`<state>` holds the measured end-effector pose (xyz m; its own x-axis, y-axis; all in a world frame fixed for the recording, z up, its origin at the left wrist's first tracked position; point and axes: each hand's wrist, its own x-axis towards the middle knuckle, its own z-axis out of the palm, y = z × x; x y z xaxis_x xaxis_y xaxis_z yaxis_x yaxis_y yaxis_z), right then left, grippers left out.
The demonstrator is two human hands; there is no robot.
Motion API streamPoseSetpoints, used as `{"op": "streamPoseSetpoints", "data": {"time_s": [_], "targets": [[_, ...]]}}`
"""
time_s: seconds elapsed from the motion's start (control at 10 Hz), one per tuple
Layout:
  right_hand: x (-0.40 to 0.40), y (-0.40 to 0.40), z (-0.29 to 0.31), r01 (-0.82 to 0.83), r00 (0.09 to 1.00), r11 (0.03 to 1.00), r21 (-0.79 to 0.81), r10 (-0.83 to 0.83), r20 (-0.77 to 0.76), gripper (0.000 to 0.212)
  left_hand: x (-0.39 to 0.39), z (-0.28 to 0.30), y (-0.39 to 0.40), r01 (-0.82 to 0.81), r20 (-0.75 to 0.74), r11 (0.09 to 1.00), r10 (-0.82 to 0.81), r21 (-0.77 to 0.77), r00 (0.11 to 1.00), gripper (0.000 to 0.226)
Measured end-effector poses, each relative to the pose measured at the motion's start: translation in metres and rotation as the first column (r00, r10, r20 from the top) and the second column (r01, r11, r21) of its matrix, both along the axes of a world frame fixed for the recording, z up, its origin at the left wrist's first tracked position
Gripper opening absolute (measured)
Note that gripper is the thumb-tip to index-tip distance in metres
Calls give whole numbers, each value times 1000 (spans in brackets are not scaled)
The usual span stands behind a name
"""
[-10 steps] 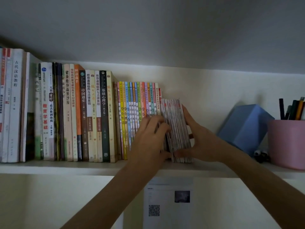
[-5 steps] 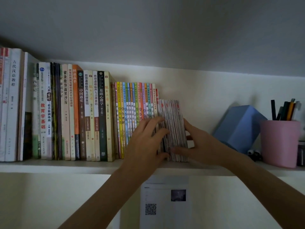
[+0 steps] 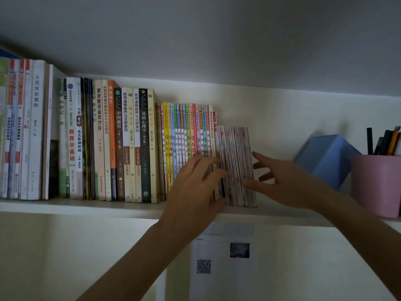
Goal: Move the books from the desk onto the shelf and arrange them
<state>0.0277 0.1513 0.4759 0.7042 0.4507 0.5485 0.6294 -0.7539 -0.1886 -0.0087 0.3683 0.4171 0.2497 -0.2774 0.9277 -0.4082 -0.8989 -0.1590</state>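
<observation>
So the stack of thin booklets (image 3: 237, 166) is standing on the shelf (image 3: 86, 206), right at the end of the row of books (image 3: 134, 146) and a bit shorter than them. The left hand (image 3: 193, 190) has its fingers laid against the stack's front edge, relaxed, not clamping anything. The right hand (image 3: 280, 181) sits just beside the stack's free side, fingers spread, thumb touching low on the edge. I'd say the step is squaring up. Best bet: press from the free side toward the row while the left hand keeps the spines flush, so nothing slumps toward the blue box (image 3: 325, 157).
</observation>
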Motion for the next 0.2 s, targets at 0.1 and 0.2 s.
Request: {"op": "streamPoseSetpoints", "data": {"time_s": [0.1, 0.2], "targets": [[3, -5, -1, 34, 999, 999, -10, -34, -1, 105, 3, -6, 5, 45, 17, 999, -45, 5, 999, 44], [-4, -12, -3, 73, 997, 997, -1, -73, 12, 101, -3, -9, 11, 124, -8, 990, -125, -74, 992, 32]]}}
